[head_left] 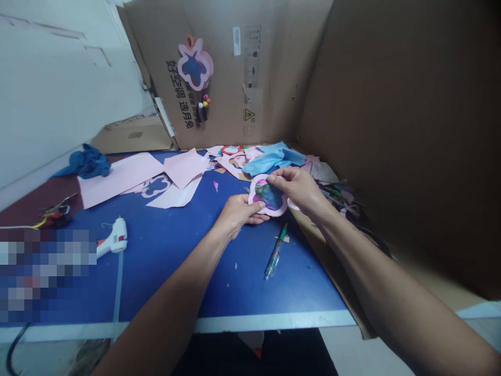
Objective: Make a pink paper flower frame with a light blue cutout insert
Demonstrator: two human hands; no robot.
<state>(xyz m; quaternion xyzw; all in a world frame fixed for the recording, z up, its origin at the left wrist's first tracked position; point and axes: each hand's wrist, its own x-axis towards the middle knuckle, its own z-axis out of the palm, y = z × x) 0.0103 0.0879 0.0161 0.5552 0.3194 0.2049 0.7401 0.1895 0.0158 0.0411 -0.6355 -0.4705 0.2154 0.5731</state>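
A: You hold the pink flower-shaped paper cutout [268, 196] just above the far right part of the blue tabletop [176, 271]. Its rim is scalloped and matte, and its centre is a glossy swirl of blue, green and magenta.

B: Your left hand [237, 214] pinches the lower left lobe between thumb and fingers. Your right hand [299, 188] pinches the upper right edge with its fingertips. Both grips are narrow and closed on the paper.

A: Mind your right side. The plain brown cardboard wall [410, 130] rises close beside your right forearm, and its foot runs along the table's right edge.

B: Behind the cutout, a heap of pink paper scraps [235, 162] and a crumpled light blue cloth [272, 158] fill the back corner, against the printed cardboard box [235, 78].

A: Your open room is to the left and towards you, a smooth blue stretch flecked with small offcuts. A slim green pen [276, 251] lies there, near your left wrist.

B: Further left, the white plastic glue gun [113, 239] lies on its side, well apart from your hands. Flat pink paper sheets [121, 177] lie beyond it, one with a flower-shaped hole.

A: The pale front edge strip [254, 322] runs straight under your forearms.
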